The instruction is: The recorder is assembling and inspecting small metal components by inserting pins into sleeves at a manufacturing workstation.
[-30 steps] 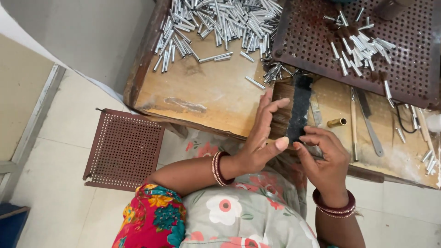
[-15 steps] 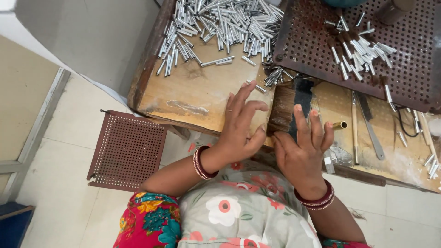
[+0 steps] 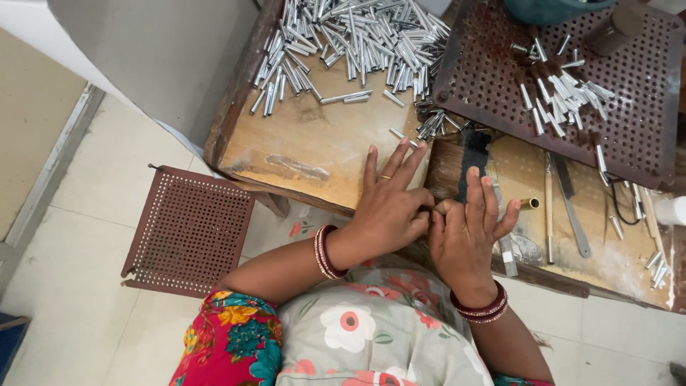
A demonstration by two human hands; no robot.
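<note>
I saw a dark, flat rectangular strip [image 3: 473,154] lying on the worn wooden workbench [image 3: 314,154], just beyond the fingertips of both hands. The left hand [image 3: 389,207] lay flat on the bench edge with its fingers spread, a thin ring on one finger, and its thumb side met the right hand [image 3: 468,229]. The right hand also had its fingers extended upward, its index tip touching the near end of the dark strip. Where the two thumbs met I could not tell whether anything was pinched between them. Just right of the right hand lay a short brass-coloured tube [image 3: 529,204] and long flat metal tools [image 3: 568,204]. Farther off, a heap of silvery metal tubes [image 3: 357,43] covered the bench, and a rusty perforated metal tray [image 3: 643,107] carried more. A brown perforated stool [image 3: 189,229] stood on the floor at the left.
</note>
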